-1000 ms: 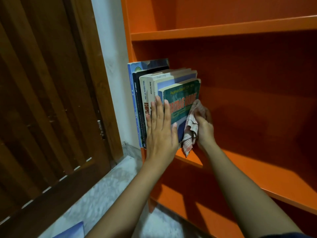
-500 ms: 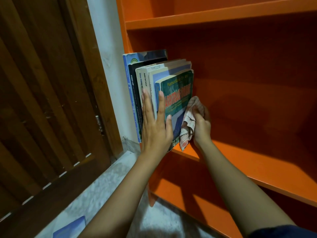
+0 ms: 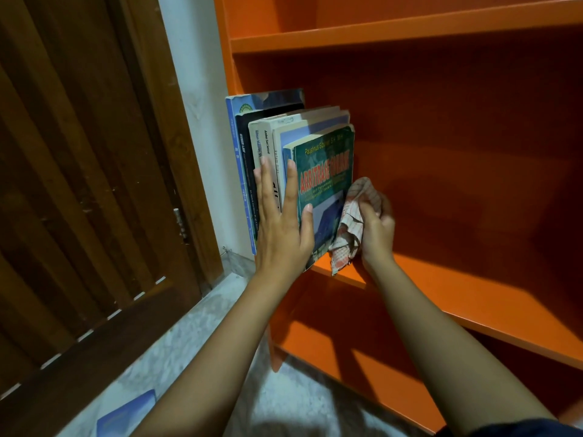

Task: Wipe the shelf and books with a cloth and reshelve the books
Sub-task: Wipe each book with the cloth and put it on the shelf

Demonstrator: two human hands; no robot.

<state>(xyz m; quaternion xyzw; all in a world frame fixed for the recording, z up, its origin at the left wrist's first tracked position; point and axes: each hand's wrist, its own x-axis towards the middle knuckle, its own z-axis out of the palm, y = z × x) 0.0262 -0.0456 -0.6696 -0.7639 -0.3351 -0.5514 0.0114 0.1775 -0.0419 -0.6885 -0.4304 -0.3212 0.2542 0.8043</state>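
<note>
Several books stand upright at the left end of an orange shelf. The rightmost one is a green book with red lettering on its cover. My left hand lies flat with straight fingers against the books' spines. My right hand grips a crumpled checked cloth against the green book's cover, low down by the shelf board.
The orange bookcase has another shelf board above and one below. A dark wooden door stands to the left beside a white wall strip. A blue book lies on the marble floor.
The books have been pushed slightly deeper and straighter. My left hand slid up the spines, and my right hand with the cloth stayed at the green cover.
</note>
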